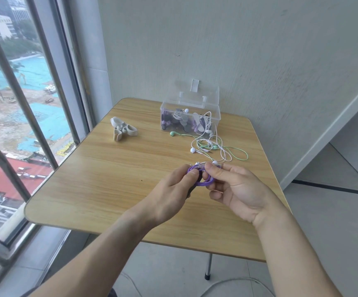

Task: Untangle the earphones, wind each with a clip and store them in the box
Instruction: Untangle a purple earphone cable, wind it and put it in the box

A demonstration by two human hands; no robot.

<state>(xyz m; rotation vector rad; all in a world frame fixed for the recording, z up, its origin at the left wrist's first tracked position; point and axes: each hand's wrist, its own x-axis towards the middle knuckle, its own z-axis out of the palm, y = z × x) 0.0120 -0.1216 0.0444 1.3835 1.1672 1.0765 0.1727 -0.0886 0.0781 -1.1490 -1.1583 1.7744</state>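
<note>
Your left hand (pixel 174 185) and right hand (pixel 233 187) both pinch the coiled purple earphone cord (pixel 203 182) above the wooden table (pixel 100 168).

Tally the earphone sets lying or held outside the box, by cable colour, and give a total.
Purple, coiled, held by the left hand and right hand: 1
Green, loose on the table: 1
White, tangled with the green: 1
Total: 3

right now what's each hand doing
Left hand: pinching the purple coil.
Right hand: gripping the same coil.
</note>
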